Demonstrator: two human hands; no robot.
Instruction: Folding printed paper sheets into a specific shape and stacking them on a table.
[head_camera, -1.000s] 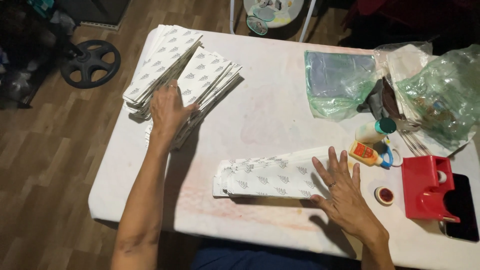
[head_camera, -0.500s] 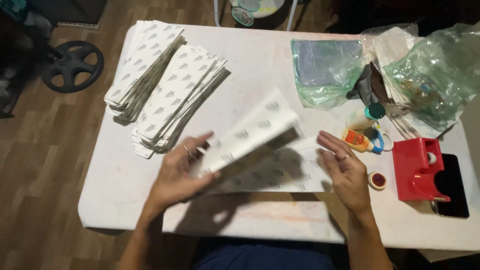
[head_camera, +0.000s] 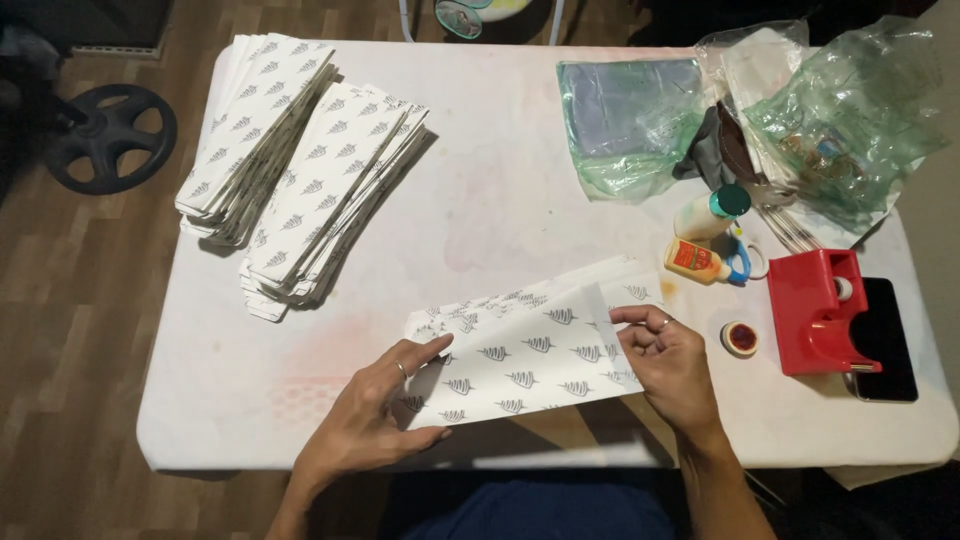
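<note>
My left hand (head_camera: 375, 415) and my right hand (head_camera: 668, 358) both hold a flat white paper sheet (head_camera: 525, 362) printed with small grey leaf marks, just above the near edge of the white table (head_camera: 500, 215). The left hand pinches its lower left corner. The right hand's fingers grip its right end. Under it lies a small pile of similar sheets (head_camera: 470, 308). Two tall stacks of the same printed sheets (head_camera: 315, 195) rest at the far left of the table.
A red tape dispenser (head_camera: 818, 312) stands on a black phone (head_camera: 885, 340) at the right. Near it are two glue bottles (head_camera: 705, 238), a small round tin (head_camera: 740, 338) and green plastic bags (head_camera: 845, 120). A black wheel (head_camera: 110, 135) lies on the wooden floor.
My left hand came back from the far stacks with one sheet. Both hands now hold that sheet flat over the small pile near me.
</note>
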